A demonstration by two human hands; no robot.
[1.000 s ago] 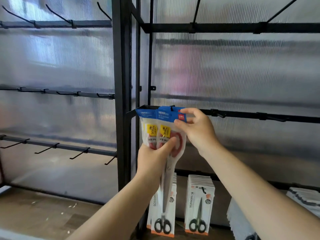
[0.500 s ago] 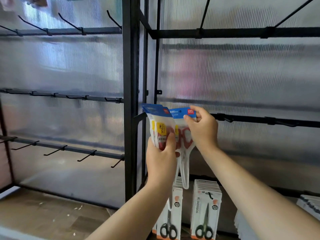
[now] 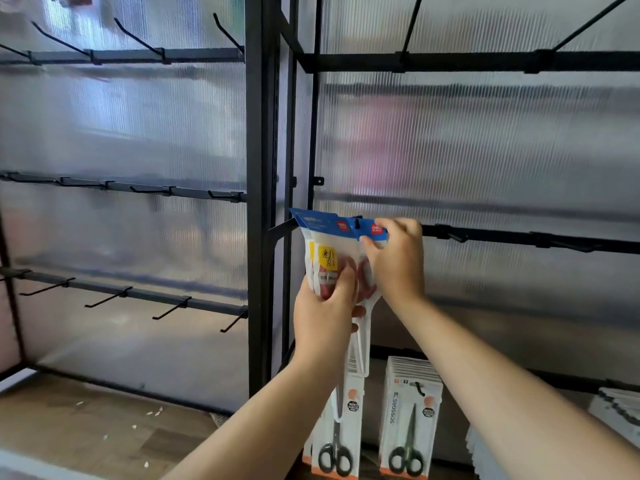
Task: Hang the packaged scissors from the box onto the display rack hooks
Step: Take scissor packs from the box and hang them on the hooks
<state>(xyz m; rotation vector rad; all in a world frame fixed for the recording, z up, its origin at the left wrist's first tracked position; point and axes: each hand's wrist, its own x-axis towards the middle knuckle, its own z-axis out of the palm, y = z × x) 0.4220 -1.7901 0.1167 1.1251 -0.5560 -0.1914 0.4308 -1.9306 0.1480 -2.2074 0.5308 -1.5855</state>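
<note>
My left hand (image 3: 325, 306) grips a small stack of packaged scissors (image 3: 327, 251), white packs with blue header cards and red handles. My right hand (image 3: 394, 258) pinches the blue header (image 3: 367, 229) of the rightmost pack; a black hook tip shows through its hang hole. That hook sits on the middle black rail (image 3: 519, 237) of the display rack's right bay. The pack's white tip (image 3: 362, 344) hangs down below my left hand. The box is not in view.
Below, rows of white packs with black-handled scissors (image 3: 410, 417) hang on lower hooks, more packs at the far right (image 3: 620, 407). The left bay has bare hooks (image 3: 169, 308) on three rails. A thick black upright (image 3: 261, 202) divides the bays. Wooden floor at lower left.
The right hand has drawn one pack away from the stack to the right and brought its header onto the hook on the middle rail. The left hand still holds the others.
</note>
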